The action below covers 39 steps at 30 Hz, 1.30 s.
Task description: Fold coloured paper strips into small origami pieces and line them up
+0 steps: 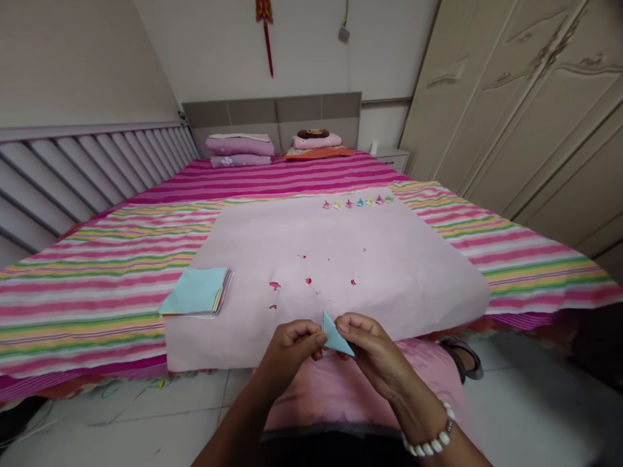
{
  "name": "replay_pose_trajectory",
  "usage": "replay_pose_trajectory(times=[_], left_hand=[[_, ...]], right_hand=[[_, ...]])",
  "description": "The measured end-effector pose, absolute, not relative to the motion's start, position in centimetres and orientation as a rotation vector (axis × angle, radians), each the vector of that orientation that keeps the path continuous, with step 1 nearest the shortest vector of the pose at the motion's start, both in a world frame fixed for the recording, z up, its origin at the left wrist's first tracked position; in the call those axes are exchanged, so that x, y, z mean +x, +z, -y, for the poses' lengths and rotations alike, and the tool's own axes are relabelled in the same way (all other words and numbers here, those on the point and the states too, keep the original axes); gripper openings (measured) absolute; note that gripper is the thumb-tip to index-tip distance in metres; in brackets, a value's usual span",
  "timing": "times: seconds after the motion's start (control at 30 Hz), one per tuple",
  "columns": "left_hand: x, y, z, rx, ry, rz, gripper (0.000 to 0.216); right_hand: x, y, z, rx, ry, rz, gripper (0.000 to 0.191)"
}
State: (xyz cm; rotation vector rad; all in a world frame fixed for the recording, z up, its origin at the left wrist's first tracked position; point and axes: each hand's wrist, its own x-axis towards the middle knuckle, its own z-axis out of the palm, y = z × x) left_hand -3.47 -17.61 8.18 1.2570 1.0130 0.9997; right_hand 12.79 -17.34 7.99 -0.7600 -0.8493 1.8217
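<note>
A small light-blue folded paper piece (335,336), triangular in shape, is pinched between both my hands just off the near edge of the bed. My left hand (291,347) grips its left side with fingers curled closed. My right hand (370,347), with a white bead bracelet on the wrist, pinches its right side. A stack of coloured paper squares (197,292) with a light-blue sheet on top lies to the left on a large pink paper sheet (389,272). A row of several small folded paper shapes (357,203) sits at the sheet's far edge.
The pink sheet lies on a bed with a striped cover (97,272). Small red paper scraps (308,281) dot the sheet. Folded bedding and pillows (241,150) lie by the headboard. A wardrobe (525,104) stands to the right, and a shoe (464,358) is on the floor.
</note>
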Motion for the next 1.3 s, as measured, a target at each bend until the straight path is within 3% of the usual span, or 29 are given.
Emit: replay_pose_trajectory(times=[0.43,0.63,0.77,1.1,1.3], left_hand=[[-2.8,7.3,17.3,1.280,1.033,-1.251,0.021],[-1.5,7.9,18.4,1.617,1.057,-1.355,0.028],[-0.9,8.6,18.6,1.813,0.984,-1.438,0.022],[-1.2,8.6,18.3,1.881,0.887,-1.434,0.022],[-1.6,8.2,18.3,1.454,1.033,-1.290,0.027]], right_hand=[[12.7,7.1,16.9,-1.005,1.480,1.178,0.019],[12.0,6.5,17.4,-1.171,1.018,1.361,0.009],[11.9,6.8,17.7,-1.171,0.778,1.539,0.013],[11.9,7.1,17.8,-1.096,0.702,1.648,0.020],[12.3,6.5,17.3,-1.069,1.085,1.317,0.015]])
